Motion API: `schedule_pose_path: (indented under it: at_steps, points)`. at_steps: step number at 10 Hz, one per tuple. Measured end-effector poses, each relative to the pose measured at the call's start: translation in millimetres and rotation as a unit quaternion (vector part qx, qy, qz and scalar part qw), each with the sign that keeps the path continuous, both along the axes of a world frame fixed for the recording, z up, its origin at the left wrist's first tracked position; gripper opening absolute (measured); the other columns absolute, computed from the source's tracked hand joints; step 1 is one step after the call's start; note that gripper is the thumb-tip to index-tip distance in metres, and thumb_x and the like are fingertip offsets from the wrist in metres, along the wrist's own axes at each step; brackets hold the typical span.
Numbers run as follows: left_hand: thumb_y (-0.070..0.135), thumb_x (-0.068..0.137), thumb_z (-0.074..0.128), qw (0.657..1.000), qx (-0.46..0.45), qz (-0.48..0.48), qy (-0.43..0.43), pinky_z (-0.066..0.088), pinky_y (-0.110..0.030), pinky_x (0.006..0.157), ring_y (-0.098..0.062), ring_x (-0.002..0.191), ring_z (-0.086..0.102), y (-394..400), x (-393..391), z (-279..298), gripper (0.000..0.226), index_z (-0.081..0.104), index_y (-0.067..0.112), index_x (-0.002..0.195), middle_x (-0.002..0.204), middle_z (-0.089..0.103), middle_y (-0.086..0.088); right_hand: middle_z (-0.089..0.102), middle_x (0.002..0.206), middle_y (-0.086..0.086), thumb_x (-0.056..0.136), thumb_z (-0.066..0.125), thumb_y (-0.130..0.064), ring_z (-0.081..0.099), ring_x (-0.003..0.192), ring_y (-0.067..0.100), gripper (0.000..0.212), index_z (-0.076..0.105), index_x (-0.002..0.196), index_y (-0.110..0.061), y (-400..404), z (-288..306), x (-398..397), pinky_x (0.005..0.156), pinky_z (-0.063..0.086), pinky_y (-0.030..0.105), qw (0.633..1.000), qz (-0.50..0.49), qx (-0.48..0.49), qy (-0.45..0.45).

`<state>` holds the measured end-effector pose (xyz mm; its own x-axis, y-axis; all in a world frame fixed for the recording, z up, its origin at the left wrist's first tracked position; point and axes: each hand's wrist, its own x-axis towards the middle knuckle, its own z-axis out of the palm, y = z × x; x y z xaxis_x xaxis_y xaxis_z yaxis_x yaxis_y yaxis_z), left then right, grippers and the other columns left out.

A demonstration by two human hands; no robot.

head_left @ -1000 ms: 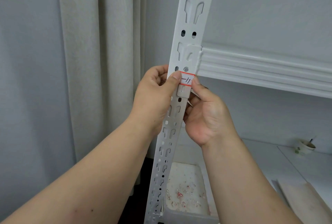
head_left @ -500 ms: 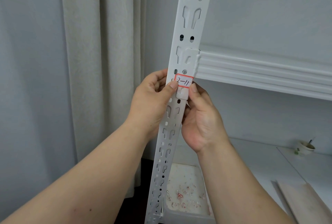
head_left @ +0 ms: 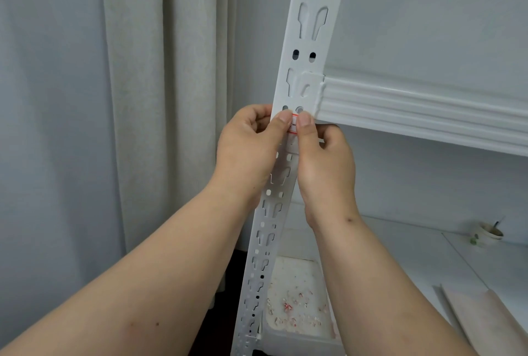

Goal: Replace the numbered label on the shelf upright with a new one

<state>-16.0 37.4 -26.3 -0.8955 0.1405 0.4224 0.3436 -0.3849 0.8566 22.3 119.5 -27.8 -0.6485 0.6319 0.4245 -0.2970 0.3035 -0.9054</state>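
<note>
A white perforated shelf upright [head_left: 307, 41] runs from top centre down to the bottom middle. A small white label with a red border [head_left: 293, 127] sticks on it just below the crossbeam joint. Both thumbs lie flat on the label and hide its number. My left hand [head_left: 247, 150] wraps the upright from the left with fingers curled behind it. My right hand [head_left: 323, 161] grips it from the right, thumb beside the left thumb.
A white ribbed crossbeam [head_left: 428, 110] runs right from the upright. Below stands a white tray [head_left: 297, 307] with scraps of red-and-white paper. A small cup [head_left: 490, 234] sits on the lower white shelf [head_left: 414, 264] at the right. A curtain [head_left: 160, 98] hangs at the left.
Both thumbs have moved up onto the label. Half a second ago its number 2-11 was in plain sight between them; now they cover it.
</note>
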Motion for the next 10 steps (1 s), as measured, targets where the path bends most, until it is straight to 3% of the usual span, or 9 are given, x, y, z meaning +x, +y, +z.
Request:
schedule_pose_path:
  at_steps: [2, 3, 4, 5, 6, 7, 8, 9, 10]
  points:
    - [0.009, 0.092, 0.064, 0.998, 0.0, -0.048, 0.027, 0.052, -0.017, 0.086, -0.005, 0.104, 0.068, -5.0, -0.6, -10.5, 0.032, 0.064, 0.014, 0.124, 0.112, 0.074, 0.003, 0.068, 0.096, -0.014, 0.094, 0.052, -0.043, 0.061, 0.088, -0.005, 0.029, 0.061, 0.114, -0.024, 1.5, -12.6, 6.0, 0.073, 0.044, 0.016, 0.999, 0.017, 0.035, -0.004]
    - [0.007, 0.092, 0.064, 0.999, 0.004, -0.045, 0.03, 0.051, -0.019, 0.09, -0.005, 0.105, 0.068, -4.0, -2.3, -12.4, 0.031, 0.064, 0.017, 0.122, 0.113, 0.073, 0.004, 0.066, 0.095, -0.014, 0.095, 0.05, -0.039, 0.059, 0.084, -0.006, 0.023, 0.059, 0.111, -0.024, 1.5, -12.9, 3.2, 0.07, 0.043, 0.016, 0.999, 0.007, 0.053, -0.006]
    - [0.008, 0.093, 0.064, 0.998, 0.015, -0.055, 0.019, 0.052, -0.018, 0.085, -0.007, 0.104, 0.069, -4.6, -2.9, -12.6, 0.031, 0.064, 0.014, 0.123, 0.111, 0.074, 0.003, 0.066, 0.09, -0.018, 0.094, 0.052, -0.041, 0.059, 0.079, -0.011, 0.021, 0.06, 0.108, -0.027, 3.5, -14.3, 3.6, 0.066, 0.042, 0.007, 0.999, 0.015, 0.04, -0.003]
    - [0.012, 0.093, 0.064, 0.998, 0.022, -0.054, 0.007, 0.052, -0.014, 0.075, -0.006, 0.099, 0.07, -4.7, -2.2, -11.2, 0.026, 0.066, 0.015, 0.119, 0.106, 0.076, 0.003, 0.065, 0.085, -0.016, 0.092, 0.054, -0.044, 0.057, 0.071, -0.011, 0.025, 0.063, 0.107, -0.026, 6.1, -16.4, 4.5, 0.062, 0.041, 0.006, 0.999, 0.031, 0.015, 0.01]
    - [0.011, 0.094, 0.064, 0.999, 0.024, -0.04, 0.0, 0.052, -0.015, 0.078, -0.007, 0.098, 0.071, -3.1, -2.3, -9.9, 0.022, 0.068, 0.016, 0.114, 0.105, 0.076, 0.003, 0.06, 0.075, -0.016, 0.092, 0.056, -0.04, 0.053, 0.062, -0.008, 0.024, 0.065, 0.107, -0.023, 6.7, -16.5, 2.9, 0.061, 0.04, 0.009, 0.999, 0.04, -0.005, 0.019]
    - [0.011, 0.094, 0.063, 0.999, 0.019, -0.042, -0.002, 0.055, -0.022, 0.082, -0.01, 0.099, 0.071, -3.8, -2.3, -10.2, 0.023, 0.068, 0.015, 0.116, 0.106, 0.076, 0.002, 0.069, 0.084, -0.011, 0.092, 0.059, -0.029, 0.061, 0.069, -0.002, 0.02, 0.067, 0.108, -0.02, 11.2, -12.7, 6.9, 0.066, 0.045, 0.018, 0.988, 0.124, -0.093, 0.024]
    - [0.014, 0.095, 0.062, 0.999, 0.014, -0.048, -0.008, 0.056, -0.033, 0.089, -0.013, 0.102, 0.071, -4.9, -0.5, -9.7, 0.026, 0.067, 0.017, 0.12, 0.107, 0.075, 0.002, 0.074, 0.101, -0.002, 0.093, 0.057, -0.019, 0.069, 0.089, 0.011, 0.025, 0.066, 0.116, -0.02, 14.4, -11.2, 14.6, 0.069, 0.051, 0.02, 0.967, 0.2, -0.158, 0.008]
    - [0.012, 0.097, 0.058, 0.999, 0.018, -0.04, -0.006, 0.054, -0.027, 0.088, -0.006, 0.101, 0.069, -2.9, 4.4, -14.2, 0.029, 0.066, 0.024, 0.122, 0.107, 0.075, 0.01, 0.069, 0.117, -0.006, 0.094, 0.055, -0.017, 0.063, 0.108, 0.01, 0.034, 0.06, 0.126, -0.027, 19.7, -15.2, 17.3, 0.086, 0.048, 0.024, 0.981, 0.131, -0.142, -0.022]
    - [0.015, 0.097, 0.056, 1.0, -0.02, 0.024, 0.003, 0.05, -0.031, 0.097, -0.003, 0.109, 0.065, -3.0, 11.6, -23.2, 0.031, 0.064, 0.026, 0.125, 0.115, 0.072, 0.013, 0.067, 0.104, -0.015, 0.093, 0.056, -0.018, 0.062, 0.09, -0.005, 0.025, 0.063, 0.113, -0.03, 18.6, -14.1, 30.4, 0.073, 0.046, 0.012, 0.995, 0.037, -0.091, -0.027]
